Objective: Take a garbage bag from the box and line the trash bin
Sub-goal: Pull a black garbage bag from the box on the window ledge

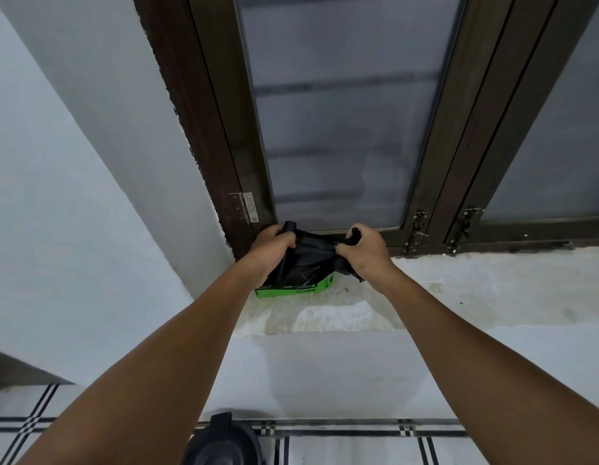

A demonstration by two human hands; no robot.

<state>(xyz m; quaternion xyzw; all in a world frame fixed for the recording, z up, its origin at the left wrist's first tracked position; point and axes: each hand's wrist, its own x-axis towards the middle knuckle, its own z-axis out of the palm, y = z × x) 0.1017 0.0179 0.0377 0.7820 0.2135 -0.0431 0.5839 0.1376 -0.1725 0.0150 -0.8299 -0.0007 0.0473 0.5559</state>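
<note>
A green garbage bag box lies on the pale stone window sill, close to the left window frame. Just above the box a black garbage bag is stretched between both hands. My left hand grips its left end and my right hand grips its right end. Part of the bag hangs down over the box top, hiding the opening. A black trash bin stands on the floor below, only its top showing at the bottom edge.
Dark brown window frames with frosted glass rise behind the sill, with latches at the right. A white wall closes in on the left. The floor is white tile with black stripes.
</note>
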